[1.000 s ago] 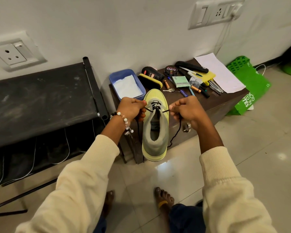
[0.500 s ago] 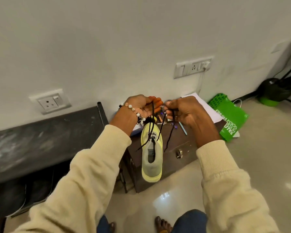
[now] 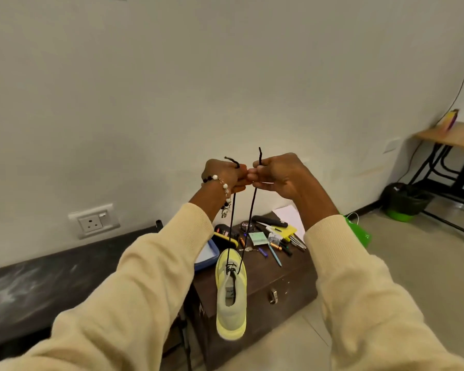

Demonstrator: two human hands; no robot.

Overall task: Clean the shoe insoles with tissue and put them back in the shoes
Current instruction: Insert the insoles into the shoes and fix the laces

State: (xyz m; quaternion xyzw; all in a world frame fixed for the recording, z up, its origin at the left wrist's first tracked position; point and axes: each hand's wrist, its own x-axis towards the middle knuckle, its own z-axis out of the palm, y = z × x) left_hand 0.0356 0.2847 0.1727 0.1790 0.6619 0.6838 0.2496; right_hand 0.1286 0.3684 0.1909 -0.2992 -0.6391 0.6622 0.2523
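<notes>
Hanging now by its laces (image 3: 232, 223), shoe (image 3: 231, 295) lifted off the chest (image 3: 284, 279); left hand (image 3: 225, 175) and right hand (image 3: 276, 175) each pinch one end — lacing nearly finished.

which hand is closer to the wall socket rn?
Left. The left hand is raised on the wall socket side, up and to its right; the right hand sits just beyond it, farther from the socket.

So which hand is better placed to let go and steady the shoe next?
Probably the left hand. Both hands pinch a lace end above the yellow shoe, right hand too, but the shoe lies nearer below the left forearm.
</notes>
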